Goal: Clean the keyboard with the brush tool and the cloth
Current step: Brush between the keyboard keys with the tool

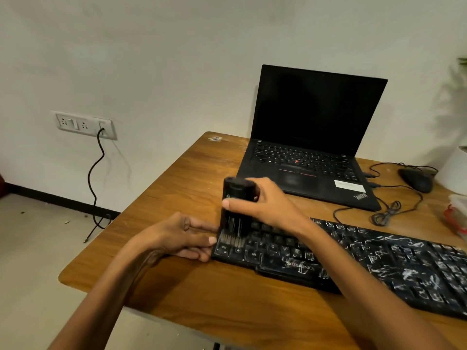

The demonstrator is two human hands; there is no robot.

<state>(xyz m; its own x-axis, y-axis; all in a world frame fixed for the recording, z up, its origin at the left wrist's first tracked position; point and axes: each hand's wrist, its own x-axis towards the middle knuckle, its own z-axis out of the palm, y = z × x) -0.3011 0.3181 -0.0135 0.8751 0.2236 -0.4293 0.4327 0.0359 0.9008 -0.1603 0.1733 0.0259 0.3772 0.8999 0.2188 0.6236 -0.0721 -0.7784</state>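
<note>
The right hand (pixel 267 205) is curling its fingers round the brush (pixel 236 198), holding it upright with the bristles touching keys at the 9 o'clock end of the keyboard (pixel 379 253). The left hand (pixel 177 236), fingers nearly straight, is pressing against that end. Brushing is looking barely begun: white flecks (pixel 404 271) are covering keys toward 3 o'clock. The blurred bundle (pixel 456 213) at 3 o'clock on the table (pixel 189 173) may be the cloth; wiping is remaining.
</note>
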